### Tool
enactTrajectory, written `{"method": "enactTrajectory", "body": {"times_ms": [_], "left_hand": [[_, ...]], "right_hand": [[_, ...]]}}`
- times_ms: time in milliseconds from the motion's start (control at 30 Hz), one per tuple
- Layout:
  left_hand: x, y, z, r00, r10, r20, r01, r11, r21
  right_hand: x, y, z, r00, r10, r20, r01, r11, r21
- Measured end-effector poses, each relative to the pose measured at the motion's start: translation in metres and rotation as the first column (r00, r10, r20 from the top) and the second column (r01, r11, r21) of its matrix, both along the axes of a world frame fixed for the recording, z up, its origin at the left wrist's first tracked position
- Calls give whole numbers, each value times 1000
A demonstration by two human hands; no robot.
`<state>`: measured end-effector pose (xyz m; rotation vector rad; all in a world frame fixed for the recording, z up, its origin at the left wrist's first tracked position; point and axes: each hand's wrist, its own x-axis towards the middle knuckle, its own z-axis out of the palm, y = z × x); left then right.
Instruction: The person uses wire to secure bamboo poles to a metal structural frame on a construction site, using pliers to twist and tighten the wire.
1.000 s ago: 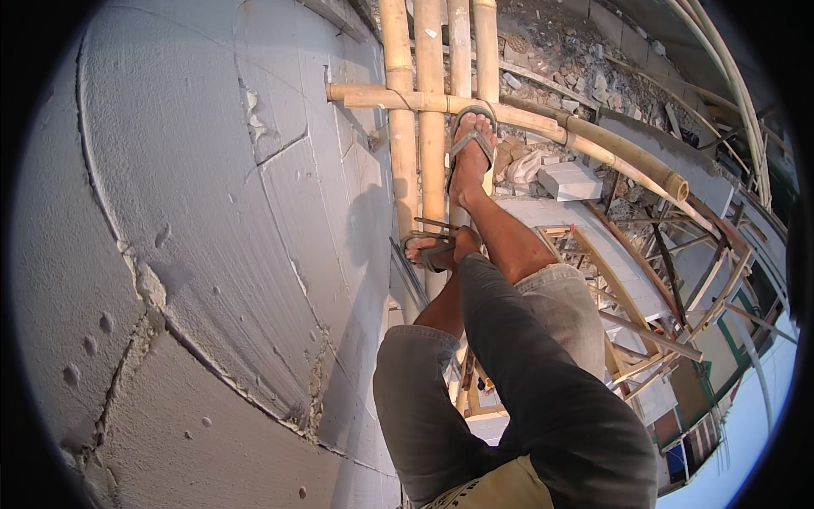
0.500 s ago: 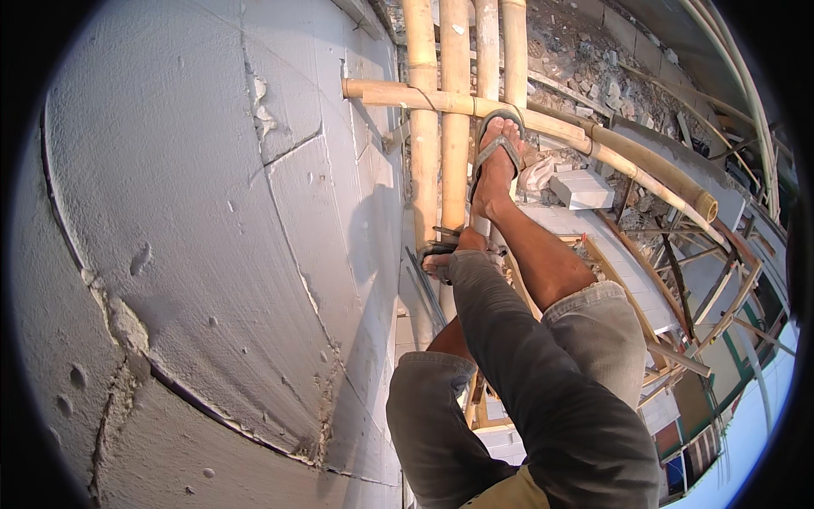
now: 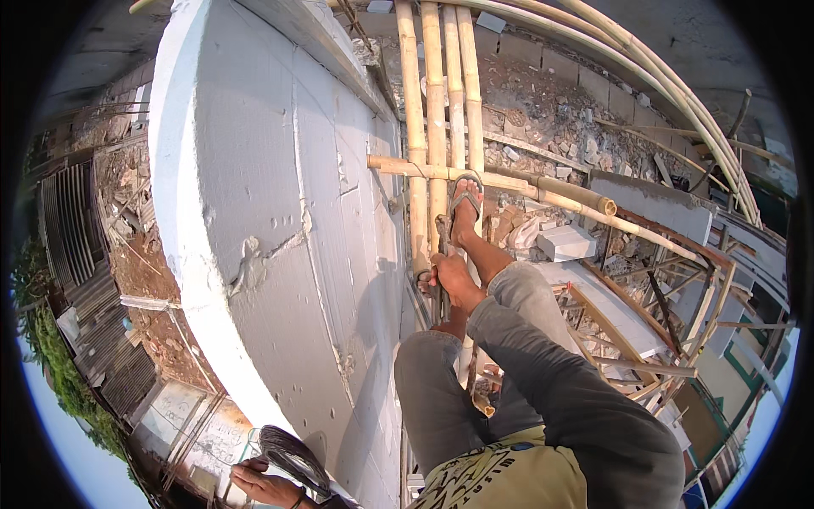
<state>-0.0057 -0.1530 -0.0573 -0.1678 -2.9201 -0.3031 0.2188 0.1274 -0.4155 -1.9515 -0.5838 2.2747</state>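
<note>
My right hand is closed round a dark, slim metal tool that looks like pincers, in front of the bamboo poles and close to my sandalled foot. At the lower left, beyond the pale wall's top edge, my left hand has its fingers curled together. A coil of dark wire lies against that hand, and a thin strand runs from the fingers. The exact grip on the wire is partly hidden.
The pale block wall rises along my left. A bamboo crosspiece enters it. Rubble, a white block and timber framing lie below to the right. Corrugated roofing lies beyond the wall.
My view has swung back and widened, bringing the wall's top edge into sight. My left hand and the wire coil have appeared; my right hand and its tool show more clearly.
</note>
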Motion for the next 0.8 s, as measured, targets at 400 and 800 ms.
{"method": "enactTrajectory", "body": {"times_ms": [400, 800], "left_hand": [[120, 140, 163, 327, -674, 662, 462, 725, 510], [145, 91, -54, 258, -249, 933, 685, 729, 5]], "right_hand": [[213, 49, 330, 449, 712, 539, -887, 286, 361], [206, 50, 309, 454, 773, 443, -891, 399, 217]]}}
